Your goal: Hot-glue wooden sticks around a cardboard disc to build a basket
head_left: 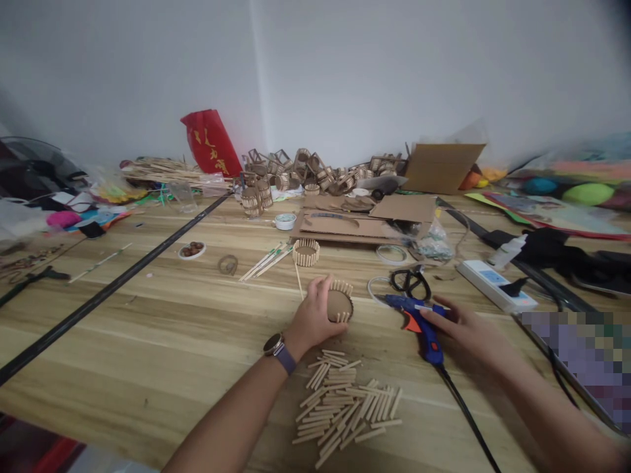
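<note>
1. While, at mid-view, the left hand [315, 315] is clamped on the unfinished stick cup [340, 306], the right hand [461, 325] touches the glue gun [430, 338] at its three o'clock; whether it grips, I cannot tell.
2. Cut sticks [340, 399] lie at six o'clock.
3. Another cup [306, 255] stands at eleven o'clock.

I stood in what looked like a craft workshop: glue gun [430, 336], cut sticks [340, 401] and cardboard [345, 228] on the bench [197, 355], little tubs [324, 179] heaped far back.
</note>
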`<state>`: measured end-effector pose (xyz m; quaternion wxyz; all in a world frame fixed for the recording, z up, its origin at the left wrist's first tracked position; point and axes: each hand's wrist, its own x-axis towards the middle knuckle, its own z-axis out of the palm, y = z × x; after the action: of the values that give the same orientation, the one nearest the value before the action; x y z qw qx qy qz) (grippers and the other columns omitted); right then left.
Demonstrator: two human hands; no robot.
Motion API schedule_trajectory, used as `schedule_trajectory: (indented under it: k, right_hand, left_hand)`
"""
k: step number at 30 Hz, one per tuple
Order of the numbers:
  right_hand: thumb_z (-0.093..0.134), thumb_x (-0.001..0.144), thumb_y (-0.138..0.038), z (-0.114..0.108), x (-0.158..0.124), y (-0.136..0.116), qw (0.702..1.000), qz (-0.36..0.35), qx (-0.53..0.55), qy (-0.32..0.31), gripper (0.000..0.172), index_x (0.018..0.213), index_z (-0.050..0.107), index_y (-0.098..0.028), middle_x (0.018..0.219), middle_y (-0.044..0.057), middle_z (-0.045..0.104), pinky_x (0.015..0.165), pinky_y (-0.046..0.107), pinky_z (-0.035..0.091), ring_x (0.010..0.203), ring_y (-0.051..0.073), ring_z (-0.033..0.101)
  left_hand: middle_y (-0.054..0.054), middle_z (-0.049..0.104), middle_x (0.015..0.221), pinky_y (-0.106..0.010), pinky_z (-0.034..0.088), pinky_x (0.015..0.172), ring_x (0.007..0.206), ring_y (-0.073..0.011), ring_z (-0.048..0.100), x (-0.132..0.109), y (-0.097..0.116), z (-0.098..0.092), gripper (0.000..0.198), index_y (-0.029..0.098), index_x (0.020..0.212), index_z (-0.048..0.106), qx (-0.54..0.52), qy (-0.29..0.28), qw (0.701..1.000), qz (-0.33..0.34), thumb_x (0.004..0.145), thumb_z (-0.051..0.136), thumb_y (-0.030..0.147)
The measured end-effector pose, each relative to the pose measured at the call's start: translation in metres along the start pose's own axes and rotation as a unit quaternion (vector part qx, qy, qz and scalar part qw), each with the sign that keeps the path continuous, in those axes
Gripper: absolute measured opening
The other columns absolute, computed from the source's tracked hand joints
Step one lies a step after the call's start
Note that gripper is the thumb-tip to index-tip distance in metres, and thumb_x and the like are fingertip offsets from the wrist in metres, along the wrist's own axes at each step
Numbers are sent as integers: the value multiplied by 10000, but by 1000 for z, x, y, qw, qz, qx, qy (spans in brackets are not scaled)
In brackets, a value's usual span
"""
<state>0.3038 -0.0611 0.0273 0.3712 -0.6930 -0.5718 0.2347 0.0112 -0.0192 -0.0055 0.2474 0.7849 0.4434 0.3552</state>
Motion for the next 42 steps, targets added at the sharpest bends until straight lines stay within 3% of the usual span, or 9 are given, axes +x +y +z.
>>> schedule_trajectory:
  k: [4,6,9,12,18,24,29,36,42]
  right_hand:
    - [533,820,-462,3,-12,-16,953,-178,-229,85,369,986,665,-161,1020,195,669,811,505,466,963,375,605]
    - [478,882,-376,16,-25,-34,931,-289,-224,12,274,942,670,-191,973,144,686,808,463,465,914,308,609]
    - [468,915,-244,42,-48,-59,874,-411,-173,-194,201,927,668,-232,865,64,689,730,330,472,824,209,613]
    - [468,909,-154,66,-64,-68,848,-433,-180,-247,212,997,646,-228,879,51,691,732,301,466,838,195,615]
    - [451,892,-84,82,-70,-58,825,-484,-220,-192,216,954,624,-199,830,57,668,729,323,463,801,212,600]
    - [357,934,-164,63,-58,-58,887,-403,-103,-199,246,850,585,-204,810,61,628,647,263,476,734,164,590]
    - [495,887,-322,58,-43,-49,948,-275,-13,-159,214,1019,598,-189,803,45,623,628,278,493,690,164,586]
    - [452,914,-341,62,-28,-52,948,-264,17,-177,269,886,677,-196,906,82,680,806,336,479,888,205,612]
    - [449,885,-304,75,-19,-57,953,-235,-26,-191,200,929,616,-204,795,35,671,662,285,475,713,176,608]
  left_hand:
    - [-138,301,1378,-479,299,1134,1321,-312,339,0,0,0,1045,196,1441,208,6,2,1000,3,577,795,201]
    - [-143,310,1376,-463,301,1137,1318,-304,338,0,-2,1,1051,172,1440,213,12,6,1000,8,572,805,209]
    - [-147,310,1377,-468,299,1138,1319,-307,336,0,-3,2,1069,171,1443,210,13,6,1000,12,567,820,233]
    - [-139,299,1387,-498,298,1132,1324,-318,334,0,-3,2,1079,210,1449,195,7,5,1000,9,570,819,235]
    - [-139,293,1390,-505,304,1127,1322,-325,341,1,-1,1,1071,220,1447,201,-1,0,1000,-3,571,818,227]
    - [-143,296,1386,-488,298,1133,1327,-318,325,1,-4,2,1092,193,1447,192,11,4,1000,17,561,828,245]
    - [-151,296,1381,-486,311,1125,1318,-317,338,1,-4,3,1085,186,1446,188,14,4,1000,15,574,831,248]
    - [-142,296,1375,-503,321,1114,1313,-321,344,0,-6,3,1081,217,1450,169,14,8,999,28,585,818,246]
    - [-133,294,1376,-499,319,1115,1311,-320,349,1,-8,5,1095,227,1450,162,9,11,999,29,567,810,219]
